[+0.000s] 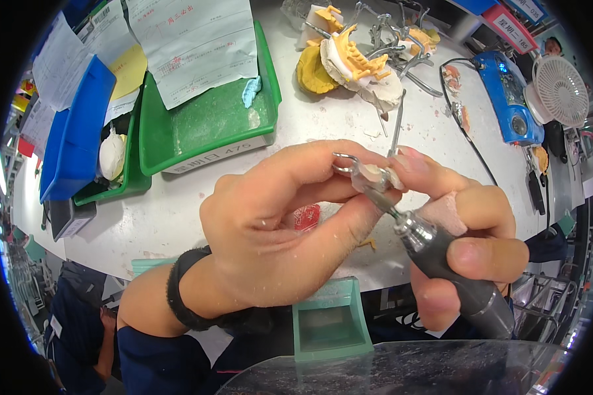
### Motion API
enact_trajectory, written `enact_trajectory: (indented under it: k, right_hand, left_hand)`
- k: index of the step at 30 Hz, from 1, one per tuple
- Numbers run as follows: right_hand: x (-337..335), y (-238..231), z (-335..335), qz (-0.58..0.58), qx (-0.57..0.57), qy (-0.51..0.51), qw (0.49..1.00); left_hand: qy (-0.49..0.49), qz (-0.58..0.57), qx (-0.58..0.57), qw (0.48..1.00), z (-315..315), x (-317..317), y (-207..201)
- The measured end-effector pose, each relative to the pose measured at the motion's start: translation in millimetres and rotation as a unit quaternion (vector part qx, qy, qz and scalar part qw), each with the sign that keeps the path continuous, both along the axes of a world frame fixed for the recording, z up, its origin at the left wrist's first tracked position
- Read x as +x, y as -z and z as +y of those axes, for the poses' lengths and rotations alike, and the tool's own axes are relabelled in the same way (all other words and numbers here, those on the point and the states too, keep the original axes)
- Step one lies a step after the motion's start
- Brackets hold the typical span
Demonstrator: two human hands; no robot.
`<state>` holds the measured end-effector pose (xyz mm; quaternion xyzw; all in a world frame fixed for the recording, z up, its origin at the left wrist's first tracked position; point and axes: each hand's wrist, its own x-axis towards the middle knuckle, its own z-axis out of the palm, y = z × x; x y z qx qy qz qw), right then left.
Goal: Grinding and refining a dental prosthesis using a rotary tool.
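Over the front of the white bench, my left hand (263, 227) pinches a small partial denture (370, 174) between thumb and fingers. A curled metal clasp sticks out of the piece on its left side. My right hand (481, 214) is wrapped round a dark grey rotary handpiece (451, 266), its silver nose pointing up and left at the denture. The handpiece's tip lies right at the underside of the piece; whether they touch I cannot tell. Right fingertips also reach the denture's right end. A pinkish wrap covers one right finger.
At the left stand a green bin (267, 108) with papers on it and a blue bin (72, 155). Yellow-and-white dental models (352, 62) with metal frames lie at the back. A blue control unit (504, 99) and white fan (560, 89) stand right. A teal tray (333, 286) juts from the front edge.
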<state>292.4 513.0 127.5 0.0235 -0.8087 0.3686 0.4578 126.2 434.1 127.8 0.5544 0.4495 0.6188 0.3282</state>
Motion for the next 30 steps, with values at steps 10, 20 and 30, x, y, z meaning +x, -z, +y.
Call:
enact_trajectory:
  k: [10,20,30]
  right_hand:
    - [-7,5,12,0.191,-0.085,0.007,0.978]
    - [-12,-10,22,-0.056,0.036,0.052,0.996]
    - [-20,-11,18,0.037,-0.248,0.028,0.968]
  left_hand:
    - [0.058,-0.174,-0.026,0.983,4,5,-8]
    - [0.069,0.004,-0.016,0.997,10,-11,2]
    - [-0.043,-0.014,0.088,0.995,12,-4,-2]
